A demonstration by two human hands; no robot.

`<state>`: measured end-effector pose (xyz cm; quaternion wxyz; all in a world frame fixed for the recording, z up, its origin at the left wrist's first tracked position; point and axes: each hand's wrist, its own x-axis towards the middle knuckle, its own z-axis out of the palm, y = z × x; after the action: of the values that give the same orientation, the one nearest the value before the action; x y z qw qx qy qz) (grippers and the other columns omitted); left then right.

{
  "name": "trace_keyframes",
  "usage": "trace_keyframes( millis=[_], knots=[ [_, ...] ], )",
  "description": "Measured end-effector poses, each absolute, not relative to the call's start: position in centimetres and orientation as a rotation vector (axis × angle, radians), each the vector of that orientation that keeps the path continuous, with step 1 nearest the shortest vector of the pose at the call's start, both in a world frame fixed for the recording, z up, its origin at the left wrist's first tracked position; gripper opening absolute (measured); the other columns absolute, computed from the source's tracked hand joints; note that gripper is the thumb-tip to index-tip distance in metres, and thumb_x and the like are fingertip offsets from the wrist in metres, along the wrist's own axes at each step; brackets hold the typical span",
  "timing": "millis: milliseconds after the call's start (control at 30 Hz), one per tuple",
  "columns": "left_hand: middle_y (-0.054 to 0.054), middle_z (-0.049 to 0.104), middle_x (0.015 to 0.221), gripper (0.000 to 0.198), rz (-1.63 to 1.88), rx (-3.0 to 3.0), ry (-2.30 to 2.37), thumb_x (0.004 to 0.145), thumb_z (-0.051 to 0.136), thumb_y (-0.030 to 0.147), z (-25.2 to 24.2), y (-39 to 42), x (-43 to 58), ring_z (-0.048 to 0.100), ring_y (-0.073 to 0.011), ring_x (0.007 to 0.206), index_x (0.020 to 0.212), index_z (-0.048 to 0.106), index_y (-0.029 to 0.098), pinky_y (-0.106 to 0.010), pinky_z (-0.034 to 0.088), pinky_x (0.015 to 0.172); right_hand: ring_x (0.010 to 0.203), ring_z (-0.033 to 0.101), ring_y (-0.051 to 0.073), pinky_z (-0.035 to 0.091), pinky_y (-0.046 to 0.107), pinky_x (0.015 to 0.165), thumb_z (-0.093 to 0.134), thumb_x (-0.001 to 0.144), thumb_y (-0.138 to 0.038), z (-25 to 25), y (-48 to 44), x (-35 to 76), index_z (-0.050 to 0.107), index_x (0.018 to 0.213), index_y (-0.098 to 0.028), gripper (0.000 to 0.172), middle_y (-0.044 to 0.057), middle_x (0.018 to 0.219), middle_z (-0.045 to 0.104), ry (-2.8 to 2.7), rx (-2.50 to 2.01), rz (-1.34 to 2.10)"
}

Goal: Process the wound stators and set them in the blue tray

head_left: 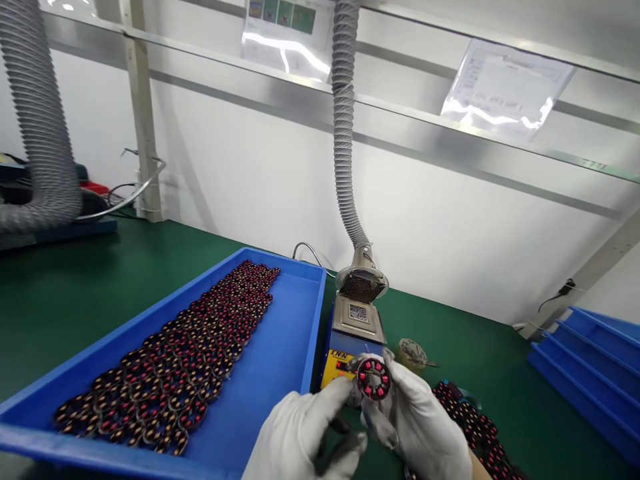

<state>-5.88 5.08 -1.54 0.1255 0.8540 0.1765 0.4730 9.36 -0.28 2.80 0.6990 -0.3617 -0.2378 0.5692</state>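
A small ring-shaped motor stator, black with pink windings, is gripped between the gloved fingers of my right hand, its face turned toward me. A thin wire end seems to stick up from its top. My left hand, also in a white glove with greyed fingertips, is just left of it. Its thumb and fingers are apart with a gap between them, and the thumb tip comes close to the ring; whether it touches is unclear. Behind both hands stands a blue-and-yellow benchtop unit with a metal top, partly covered by them.
A long blue tray holds many stators in rows at left. More stators lie on the green table at right. A grey duct ends in a hood above the unit. A small cup and stacked blue trays stand right.
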Motion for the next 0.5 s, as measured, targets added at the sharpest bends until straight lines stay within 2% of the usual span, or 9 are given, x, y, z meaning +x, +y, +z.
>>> trace_keyframes(
  millis=[100,233,367,433,500],
  knots=[
    [-0.003,0.065,0.081,0.032,1.392,2.627,0.453,0.095,0.035,0.028,-0.6,4.6,-6.0,0.06,-0.0174,0.063,0.124,0.036,0.017,-0.031,0.048,0.053,0.046,0.055,0.009,0.043,0.018,0.044,0.07,0.071,-0.034,2.4,-1.0,8.3,0.071,0.078,-0.018,0.018,0.002,0.068,0.068,-0.601,-0.738,1.29],
    [-0.001,0.06,0.067,0.03,1.383,2.871,0.482,0.093,0.035,0.02,-0.1,4.5,-6.5,0.056,-0.0185,0.055,0.122,0.038,0.014,-0.032,0.042,0.045,0.052,0.058,0.012,0.047,0.022,0.051,0.067,0.074,-0.036,1.1,-1.3,7.6,0.07,0.083,-0.019,0.02,0.004,0.071,0.068,-0.632,-0.743,1.297],
    [0.0,0.053,0.059,0.031,1.319,3.112,0.541,0.085,0.035,0.008,0.0,4.1,-6.4,0.049,-0.0197,0.046,0.113,0.046,0.012,-0.034,0.036,0.04,0.086,0.063,0.019,0.049,0.028,0.076,0.073,0.066,-0.042,-1.7,-0.2,7.8,0.07,0.083,-0.019,0.028,0.007,0.089,0.07,-0.568,-0.798,1.18],
    [0.0,0.054,0.063,0.029,1.125,3.089,0.622,0.081,0.037,0.006,0.1,4.1,-6.2,0.051,-0.0216,0.05,0.104,0.051,0.017,-0.036,0.038,0.044,0.085,0.064,0.021,0.051,0.03,0.072,0.069,0.067,-0.05,-3.1,0.3,8.0,0.068,0.087,-0.017,0.038,0.009,0.093,0.069,-0.596,-0.825,1.211],
    [0.0,0.059,0.069,0.025,0.868,2.981,0.732,0.08,0.044,0.008,0.4,4.9,-5.9,0.055,-0.0235,0.058,0.098,0.053,0.022,-0.037,0.041,0.052,0.074,0.065,0.021,0.052,0.032,0.061,0.059,0.072,-0.057,-4.3,0.1,8.2,0.064,0.098,-0.017,0.048,0.011,0.097,0.068,-0.685,-0.889,1.217]
  ],
)
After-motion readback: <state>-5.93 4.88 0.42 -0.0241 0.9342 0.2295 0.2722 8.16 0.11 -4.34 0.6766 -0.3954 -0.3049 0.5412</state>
